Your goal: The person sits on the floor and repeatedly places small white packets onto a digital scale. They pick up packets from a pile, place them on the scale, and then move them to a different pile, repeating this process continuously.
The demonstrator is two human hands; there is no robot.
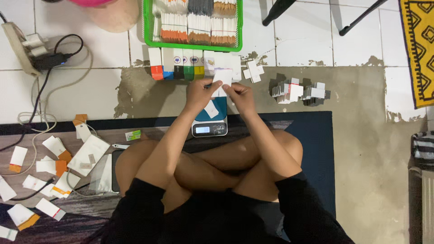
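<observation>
The person wears a black short-sleeved top of soft, matte fabric, its sleeves ending above the elbows, so both forearms are bare. Black shorts of similar plain cloth cover the lap at the near edge of the view and end above the knees, leaving the legs bare. The left hand [199, 92] and the right hand [242, 97] are bare, with no glove, ring, watch or bracelet visible. No print or pattern shows on the clothing.
</observation>
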